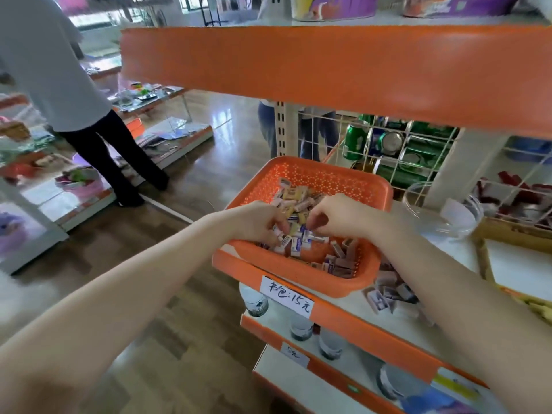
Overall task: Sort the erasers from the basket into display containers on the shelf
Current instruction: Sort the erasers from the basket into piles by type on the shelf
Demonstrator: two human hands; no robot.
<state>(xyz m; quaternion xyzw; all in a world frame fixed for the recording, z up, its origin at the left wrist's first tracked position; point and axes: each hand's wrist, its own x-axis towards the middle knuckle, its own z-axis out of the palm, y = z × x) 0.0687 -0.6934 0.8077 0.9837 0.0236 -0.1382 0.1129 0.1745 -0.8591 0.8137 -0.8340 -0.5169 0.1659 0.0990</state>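
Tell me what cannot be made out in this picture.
Head view:
1. What the left hand and right hand hold: curled fingers hide it.
2. Print on the erasers in the basket: too small, blurred.
3. Loose erasers beside the basket: partly hidden by the right forearm.

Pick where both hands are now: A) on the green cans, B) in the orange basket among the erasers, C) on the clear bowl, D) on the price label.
B: the left hand and the right hand both reach into the orange basket, onto the erasers.
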